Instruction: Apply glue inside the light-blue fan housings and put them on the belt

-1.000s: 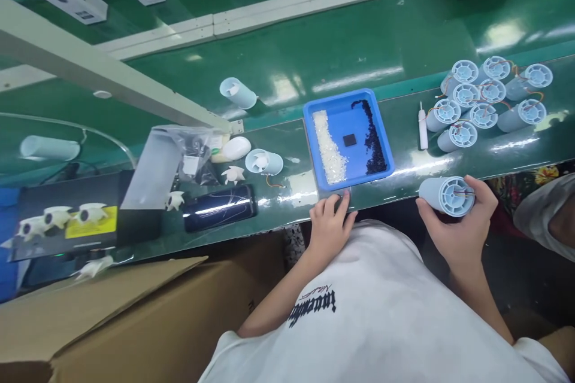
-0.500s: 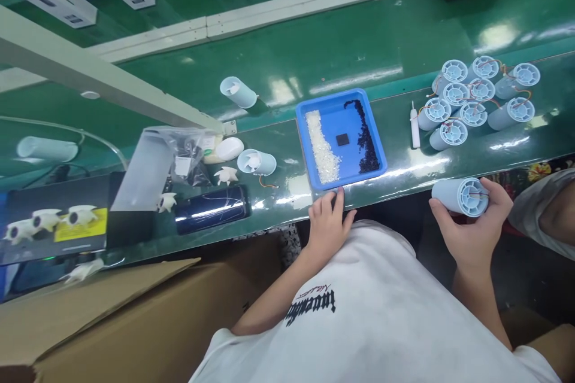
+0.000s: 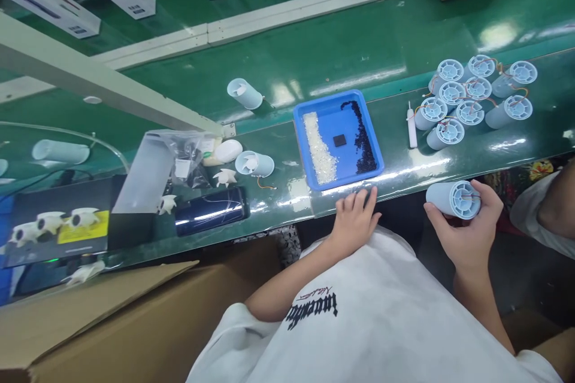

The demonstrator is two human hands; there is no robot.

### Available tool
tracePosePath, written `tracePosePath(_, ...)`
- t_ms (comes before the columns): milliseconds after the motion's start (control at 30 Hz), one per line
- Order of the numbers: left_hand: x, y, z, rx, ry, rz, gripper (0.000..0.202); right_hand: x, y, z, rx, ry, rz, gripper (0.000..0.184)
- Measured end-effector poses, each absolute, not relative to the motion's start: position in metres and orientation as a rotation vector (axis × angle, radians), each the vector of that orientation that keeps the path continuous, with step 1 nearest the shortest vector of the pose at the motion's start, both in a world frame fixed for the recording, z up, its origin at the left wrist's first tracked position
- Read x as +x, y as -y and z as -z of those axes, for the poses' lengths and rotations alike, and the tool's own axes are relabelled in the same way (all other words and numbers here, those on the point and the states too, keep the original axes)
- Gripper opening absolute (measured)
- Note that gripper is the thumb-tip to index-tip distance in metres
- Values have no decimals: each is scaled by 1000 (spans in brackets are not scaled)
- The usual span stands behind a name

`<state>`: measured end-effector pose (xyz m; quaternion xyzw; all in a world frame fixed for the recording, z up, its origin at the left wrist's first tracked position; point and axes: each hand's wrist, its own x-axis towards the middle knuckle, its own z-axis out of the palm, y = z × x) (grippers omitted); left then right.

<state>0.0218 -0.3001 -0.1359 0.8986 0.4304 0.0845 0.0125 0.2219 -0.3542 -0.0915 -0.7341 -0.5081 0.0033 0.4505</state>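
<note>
My right hand (image 3: pixel 467 233) is wrapped round a pale blue cylinder (image 3: pixel 451 198) with a ribbed white end and thin wires, held just off the table's near edge. My left hand (image 3: pixel 354 218) rests with fingers stretched out on the green table edge (image 3: pixel 395 182), just below the blue tray (image 3: pixel 366 116). The tray holds a strip of white bits, a strip of black bits and a small black square. Several more pale blue cylinders (image 3: pixel 471 102) with wires stand grouped at the right.
A white pen-like tool (image 3: pixel 409 127) lies left of the cylinder group. Two blue cylinders (image 3: pixel 245 93), white fan blades (image 3: pixel 226 176), a plastic bag (image 3: pixel 188 155) and a dark phone (image 3: pixel 210 210) sit at the left. A cardboard box (image 3: pixel 112 317) stands below. Another person's sleeve (image 3: pixel 539 215) shows at the right.
My left hand has slid right along the table edge, from below the tray's left corner to below its right corner. The right hand keeps hold of the cylinder with little shift.
</note>
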Motion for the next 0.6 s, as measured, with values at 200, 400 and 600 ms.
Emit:
tracePosePath(200, 49, 292, 142, 2816, -1106, -322, 47, 226, 362, 93, -1826, 1261, 56, 73)
tracePosePath(400, 64, 273, 159, 2809, -908, -469, 28, 218, 359, 91, -1834, 1280, 50, 70)
tracePosePath(600, 55, 279, 172, 2622, -377, -421, 37, 225, 345, 64, -1825, 1371, 173, 70)
